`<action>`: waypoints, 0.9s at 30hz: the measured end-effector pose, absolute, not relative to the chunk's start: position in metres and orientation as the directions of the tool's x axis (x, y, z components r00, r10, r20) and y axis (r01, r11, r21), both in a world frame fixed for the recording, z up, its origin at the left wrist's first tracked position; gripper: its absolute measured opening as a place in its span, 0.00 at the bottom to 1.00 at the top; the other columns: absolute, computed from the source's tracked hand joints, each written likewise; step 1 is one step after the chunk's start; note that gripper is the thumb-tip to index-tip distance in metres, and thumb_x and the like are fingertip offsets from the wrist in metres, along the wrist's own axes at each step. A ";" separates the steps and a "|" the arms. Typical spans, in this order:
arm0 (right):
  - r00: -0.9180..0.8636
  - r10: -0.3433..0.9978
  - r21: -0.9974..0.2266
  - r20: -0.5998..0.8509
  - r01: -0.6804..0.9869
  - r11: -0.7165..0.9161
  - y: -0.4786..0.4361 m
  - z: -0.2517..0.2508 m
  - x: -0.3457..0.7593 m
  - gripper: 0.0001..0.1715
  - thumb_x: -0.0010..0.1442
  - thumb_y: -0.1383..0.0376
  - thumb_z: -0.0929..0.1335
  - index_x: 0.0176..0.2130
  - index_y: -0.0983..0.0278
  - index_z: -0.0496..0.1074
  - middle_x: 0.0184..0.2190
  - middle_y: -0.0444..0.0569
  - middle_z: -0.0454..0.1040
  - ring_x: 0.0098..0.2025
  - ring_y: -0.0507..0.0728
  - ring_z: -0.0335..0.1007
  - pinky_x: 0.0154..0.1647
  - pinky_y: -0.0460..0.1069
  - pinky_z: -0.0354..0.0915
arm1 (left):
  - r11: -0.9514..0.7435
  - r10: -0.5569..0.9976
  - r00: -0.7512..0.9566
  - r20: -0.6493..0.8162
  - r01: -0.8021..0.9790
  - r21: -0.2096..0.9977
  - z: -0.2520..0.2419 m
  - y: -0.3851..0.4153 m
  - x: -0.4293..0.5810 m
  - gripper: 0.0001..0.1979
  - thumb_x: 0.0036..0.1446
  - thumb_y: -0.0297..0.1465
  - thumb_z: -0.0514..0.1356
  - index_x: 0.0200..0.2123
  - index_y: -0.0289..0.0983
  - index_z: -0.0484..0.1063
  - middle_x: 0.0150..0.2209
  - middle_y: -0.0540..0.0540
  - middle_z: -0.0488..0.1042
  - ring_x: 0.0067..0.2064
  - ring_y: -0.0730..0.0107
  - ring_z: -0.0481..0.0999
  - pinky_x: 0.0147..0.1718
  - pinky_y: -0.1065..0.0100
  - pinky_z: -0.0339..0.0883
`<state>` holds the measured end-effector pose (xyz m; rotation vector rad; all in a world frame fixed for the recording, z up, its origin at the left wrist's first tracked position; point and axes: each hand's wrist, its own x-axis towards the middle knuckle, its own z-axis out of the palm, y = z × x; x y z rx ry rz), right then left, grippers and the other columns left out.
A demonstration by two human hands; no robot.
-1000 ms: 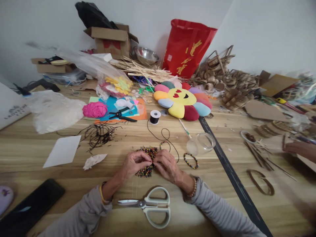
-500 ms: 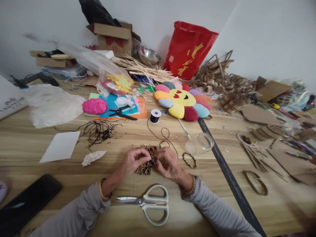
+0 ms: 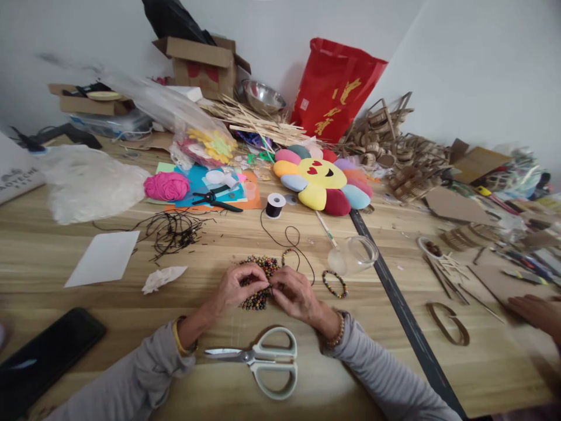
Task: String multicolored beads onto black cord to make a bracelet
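A pile of small multicoloured beads point(image 3: 256, 299) lies on the wooden table, partly under my fingers. Over its left side my left hand point(image 3: 234, 287) is closed, thumb and forefinger pinched on something too small to make out. My right hand point(image 3: 295, 292) is closed at the pile's right edge, its fingertips close to the left ones. Black cord point(image 3: 291, 234) runs from a spool point(image 3: 275, 206) toward my right hand, with a short strung row of beads point(image 3: 284, 256) behind that hand. A finished-looking bead loop point(image 3: 335, 284) lies to the right.
Scissors point(image 3: 267, 356) lie before my wrists, and a phone point(image 3: 52, 351) at the front left. A clear jar point(image 3: 353, 255) lies beyond the bead loop. Another person's hand point(image 3: 534, 313) rests at the far right. Tangled cord point(image 3: 175, 234) is at the left.
My right hand has moved left, bringing its fingertips close to my left hand's. Another person's hand shows more fully at the right edge. The view has shifted slightly.
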<state>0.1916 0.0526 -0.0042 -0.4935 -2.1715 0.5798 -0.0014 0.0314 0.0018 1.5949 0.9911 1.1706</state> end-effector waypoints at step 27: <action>-0.601 0.785 -0.984 0.150 -0.011 0.179 0.044 0.009 0.195 0.22 0.64 0.50 0.62 0.41 0.66 0.69 0.29 0.49 0.72 0.31 0.52 0.69 0.33 0.47 0.67 | -0.518 0.855 0.118 0.505 0.211 0.829 0.005 0.029 0.006 0.08 0.55 0.31 0.62 0.25 0.35 0.74 0.25 0.45 0.76 0.29 0.67 0.74 0.32 0.67 0.68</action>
